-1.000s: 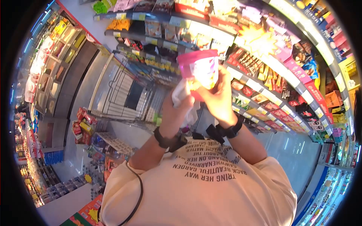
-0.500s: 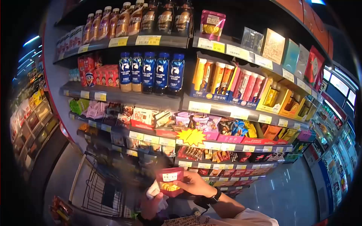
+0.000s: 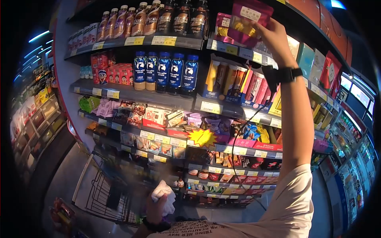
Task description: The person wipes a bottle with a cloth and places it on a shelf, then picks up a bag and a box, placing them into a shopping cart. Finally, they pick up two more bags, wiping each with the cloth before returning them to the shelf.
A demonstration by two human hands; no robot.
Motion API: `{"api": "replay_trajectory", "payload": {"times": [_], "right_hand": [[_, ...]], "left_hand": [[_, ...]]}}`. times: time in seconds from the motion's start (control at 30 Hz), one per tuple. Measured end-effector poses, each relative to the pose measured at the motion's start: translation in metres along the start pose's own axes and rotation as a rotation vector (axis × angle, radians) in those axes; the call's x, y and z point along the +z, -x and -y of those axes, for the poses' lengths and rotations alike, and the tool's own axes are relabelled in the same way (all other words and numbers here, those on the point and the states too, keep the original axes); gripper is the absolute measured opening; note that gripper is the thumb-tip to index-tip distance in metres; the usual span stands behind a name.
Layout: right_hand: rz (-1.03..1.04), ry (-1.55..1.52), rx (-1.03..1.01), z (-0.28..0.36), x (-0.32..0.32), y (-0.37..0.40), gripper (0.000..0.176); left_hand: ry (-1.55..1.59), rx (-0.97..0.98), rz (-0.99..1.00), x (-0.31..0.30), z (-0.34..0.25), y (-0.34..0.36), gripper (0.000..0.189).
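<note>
Raised to the upper shelf, my right hand point(image 3: 274, 39) grips a dark magenta pouch point(image 3: 249, 22) with a white label and a yellow picture. The pouch is upright, in front of the shelf and partly overlapping a similar magenta pouch point(image 3: 223, 28) that stands there. Low in the view, my left hand point(image 3: 156, 207) is closed around a crumpled white cloth or tissue point(image 3: 164, 194). A black band circles my right wrist, and a thin dark cable hangs below it.
Shelves hold brown bottles point(image 3: 139, 20), blue-capped bottles point(image 3: 163, 69), boxed drink tubes point(image 3: 234, 81) and small packets. A yellow starburst sign point(image 3: 201, 137) sticks out. A wire cart point(image 3: 105, 198) stands lower left, with packets point(image 3: 61, 212) beside it.
My right hand has risen from low in front of me to the upper shelf with the magenta pouch. My left hand stays low with the white cloth, now apart from the pouch.
</note>
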State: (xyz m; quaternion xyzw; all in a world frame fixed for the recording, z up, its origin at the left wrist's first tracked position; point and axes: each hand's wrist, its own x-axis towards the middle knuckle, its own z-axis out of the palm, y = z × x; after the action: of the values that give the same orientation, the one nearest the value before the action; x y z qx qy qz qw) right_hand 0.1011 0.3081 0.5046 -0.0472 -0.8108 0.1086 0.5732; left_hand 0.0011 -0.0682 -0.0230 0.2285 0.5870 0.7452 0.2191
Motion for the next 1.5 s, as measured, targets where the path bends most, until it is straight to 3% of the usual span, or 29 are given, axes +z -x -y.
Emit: {"api": "replay_trajectory", "payload": {"times": [0.03,0.17,0.43,0.63,0.73,0.83,0.93,1.03,1.1,1.4,1.5], "right_hand": [[0.003,-0.022,-0.038,-0.006,0.001,-0.019,0.031],[0.137,0.134,0.119,-0.034,0.015,-0.074,0.036],[0.324,0.107,0.343,-0.061,0.053,-0.104,0.040],[0.381,0.237,0.400,-0.075,0.070,-0.103,0.045],[0.301,0.269,0.389,-0.061,0.066,-0.106,0.050],[-0.055,0.535,0.147,-0.091,0.070,-0.130,0.050],[0.055,0.420,-0.191,-0.093,0.056,-0.139,0.047],[0.219,1.024,-0.042,0.010,0.059,-0.093,0.043],[0.326,1.061,0.033,0.039,0.057,-0.097,0.044],[0.633,1.195,-0.184,-0.013,0.067,-0.163,0.041],[0.694,1.197,-0.176,-0.028,0.067,-0.168,0.041]], "left_hand": [[0.033,-0.020,-0.007,-0.001,-0.003,0.001,0.036],[0.051,-0.060,-0.036,-0.008,-0.031,0.008,0.036],[0.003,-0.044,-0.107,-0.023,-0.039,0.025,0.038],[0.024,-0.009,-0.157,-0.029,-0.029,0.026,0.036],[-0.042,0.014,-0.150,-0.030,-0.026,0.024,0.029],[-0.078,0.020,-0.146,-0.025,-0.031,0.021,0.026],[-0.020,-0.050,-0.192,-0.022,-0.033,0.024,0.026],[0.027,-0.030,-0.262,-0.020,-0.028,0.018,0.027],[0.032,-0.029,-0.296,-0.023,-0.010,0.015,0.029],[0.264,-0.090,-0.327,-0.033,0.002,0.011,0.036],[0.164,-0.032,-0.347,-0.037,0.009,0.008,0.038]]}}
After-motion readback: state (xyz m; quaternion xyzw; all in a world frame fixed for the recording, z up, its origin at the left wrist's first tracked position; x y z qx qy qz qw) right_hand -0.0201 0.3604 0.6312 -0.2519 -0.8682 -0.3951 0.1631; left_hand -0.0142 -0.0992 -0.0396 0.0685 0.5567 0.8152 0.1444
